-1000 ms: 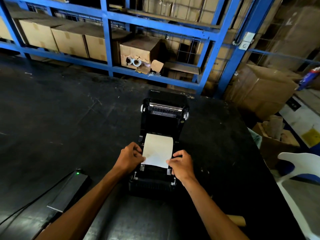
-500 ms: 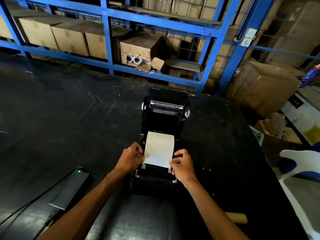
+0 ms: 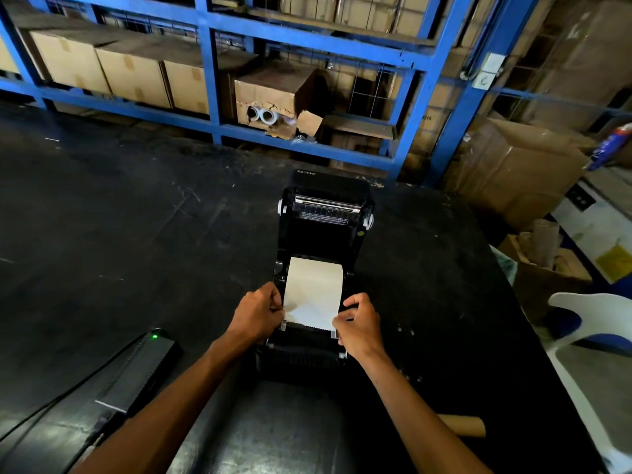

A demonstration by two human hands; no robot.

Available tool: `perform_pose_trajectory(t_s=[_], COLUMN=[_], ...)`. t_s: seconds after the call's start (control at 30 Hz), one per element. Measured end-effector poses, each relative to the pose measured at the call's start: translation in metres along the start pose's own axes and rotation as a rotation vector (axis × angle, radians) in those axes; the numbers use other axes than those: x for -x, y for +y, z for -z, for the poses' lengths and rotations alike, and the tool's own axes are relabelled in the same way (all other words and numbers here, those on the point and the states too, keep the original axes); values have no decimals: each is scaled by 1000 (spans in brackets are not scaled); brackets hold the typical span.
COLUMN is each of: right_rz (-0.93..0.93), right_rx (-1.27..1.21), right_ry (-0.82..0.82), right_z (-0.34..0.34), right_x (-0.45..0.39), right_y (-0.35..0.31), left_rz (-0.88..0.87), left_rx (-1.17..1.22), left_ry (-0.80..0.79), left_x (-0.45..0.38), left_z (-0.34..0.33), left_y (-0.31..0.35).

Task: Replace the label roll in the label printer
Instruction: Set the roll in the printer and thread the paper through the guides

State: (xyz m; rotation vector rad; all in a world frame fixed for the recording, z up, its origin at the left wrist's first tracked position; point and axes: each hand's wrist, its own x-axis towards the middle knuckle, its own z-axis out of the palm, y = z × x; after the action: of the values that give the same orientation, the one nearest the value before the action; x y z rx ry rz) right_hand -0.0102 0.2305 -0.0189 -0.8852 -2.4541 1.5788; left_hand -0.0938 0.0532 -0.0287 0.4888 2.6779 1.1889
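A black label printer [image 3: 321, 234] stands on the dark table [image 3: 119, 234] with its lid tilted open toward the back. A white strip of label paper [image 3: 313, 290] runs out of the roll bay toward the front. My left hand [image 3: 258, 314] pinches the strip's left edge near the front guide. My right hand [image 3: 360, 325] pinches its right edge. The serrated end of the strip lies between the two small guides. The roll itself is hidden under the paper.
A black power adapter [image 3: 143, 366] with a green light and its cable lies at the left front. An empty cardboard core [image 3: 465, 425] lies by my right forearm. Blue shelving [image 3: 212, 73] with cardboard boxes stands behind the table. A white chair [image 3: 588, 323] stands beyond the table's right edge.
The paper's free end has shifted slightly back toward the guides and both hands have moved with it. The lid stays open.
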Motion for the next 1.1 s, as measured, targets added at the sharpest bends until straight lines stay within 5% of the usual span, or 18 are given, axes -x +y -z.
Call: perform_pose_trajectory(t_s=[1.1], right_rz=[-130], right_rx=[56], right_ry=[28], right_z=[0], right_x=[-10], right_y=[-5], left_rz=[-11], left_rx=[87], left_ry=[-14], left_x=[5], left_z=[0], left_y=[-6])
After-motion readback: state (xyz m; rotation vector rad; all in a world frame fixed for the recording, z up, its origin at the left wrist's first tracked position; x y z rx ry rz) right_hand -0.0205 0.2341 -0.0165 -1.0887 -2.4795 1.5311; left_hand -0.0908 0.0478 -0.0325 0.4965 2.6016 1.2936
